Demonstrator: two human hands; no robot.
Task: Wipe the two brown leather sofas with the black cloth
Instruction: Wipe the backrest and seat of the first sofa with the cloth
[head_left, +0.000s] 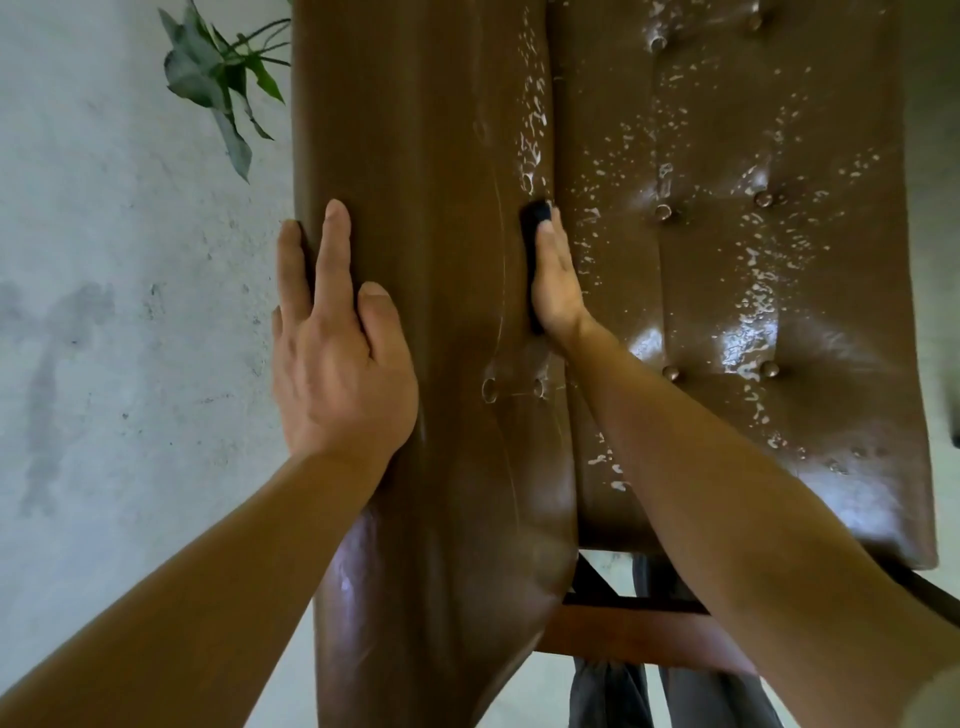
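Pale grey concrete floor (130, 312), mottled, with a darker damp stain, left of both hands.

- Wooden frame (623, 631): reddish-brown bars, straight-edged, nearer than the right hand and below its forearm. Grey fabric, folded, shows behind it.
- Left hand (337, 358): laid flat, fingers straight and slightly spread, palm down on the rounded outer edge of the backrest. It holds nothing.
- Backrest (415, 130) of the sofa: brown leather, smooth and glossy, bulging, with one long curved seam; it lies between the two hands.
- Right hand (558, 280): turned on edge, fingers straight and together, pressed into the crease where backrest meets seat. Thumb not visible.
- Black cloth (535, 218): soft and dark, folded into a narrow strip, pinned between the right hand and the backrest, its end showing just past the fingertips.
- Seat cushion (727, 291): brown leather, tufted, right of the right hand, dimpled by round buttons (663, 211). White foamy droplets (753, 322) speckle it; wet sheen in patches.
- Plant (218, 78): green pointed leaves on thin stalks, beyond the left hand, beside the backrest's far end.
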